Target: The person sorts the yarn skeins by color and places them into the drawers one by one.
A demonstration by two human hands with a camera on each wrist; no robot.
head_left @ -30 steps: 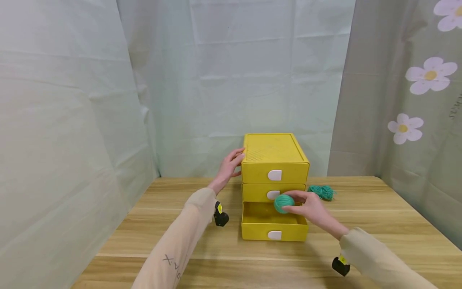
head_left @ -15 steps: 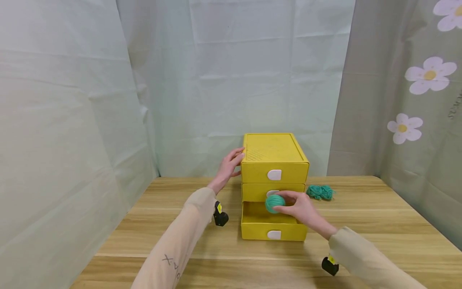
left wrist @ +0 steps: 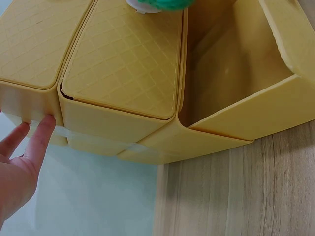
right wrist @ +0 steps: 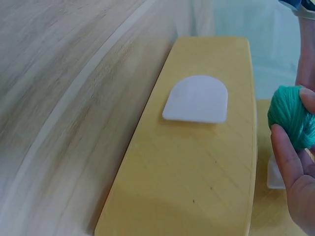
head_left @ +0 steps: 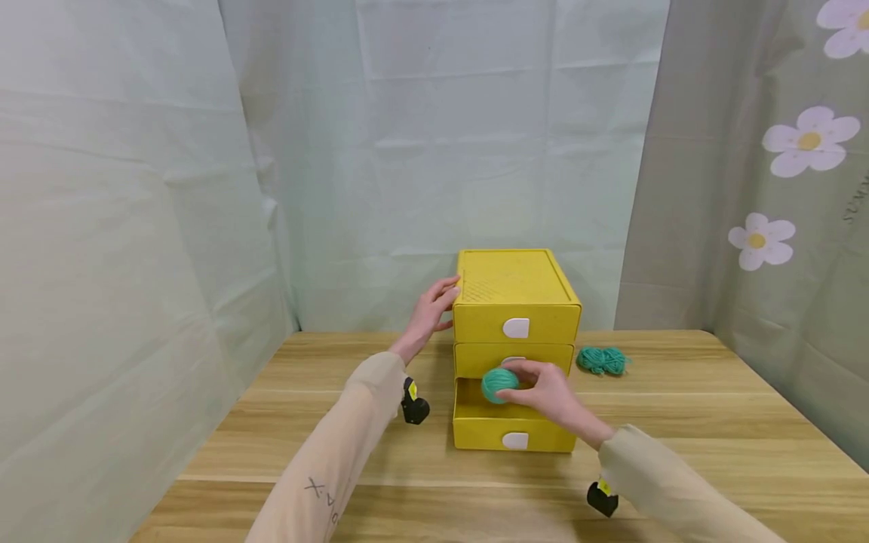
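Note:
A yellow three-drawer cabinet [head_left: 516,324] stands on the table, its bottom drawer [head_left: 483,436] pulled out. My right hand [head_left: 551,391] pinches a green ball of yarn [head_left: 498,385] between thumb and fingers, above the open drawer and in front of the middle drawer's white handle. The same yarn ball [right wrist: 291,114] shows at the right edge of the right wrist view. My left hand [head_left: 429,313] rests with extended fingers against the cabinet's left side near the top; its fingertips [left wrist: 47,123] touch the side wall in the left wrist view. The open drawer's inside [left wrist: 231,69] is bare where it shows.
A green yarn skein [head_left: 603,360] lies on the wooden table [head_left: 679,422], right of the cabinet. Pale cloth [head_left: 455,151] hangs behind, and a flower-printed curtain [head_left: 781,302] hangs at the right. A black wrist camera [head_left: 415,407] sits below each sleeve cuff.
My right hand has carried the yarn ball leftward across the front of the cabinet, from the right part of the open drawer toward its left. My left hand has stayed in place.

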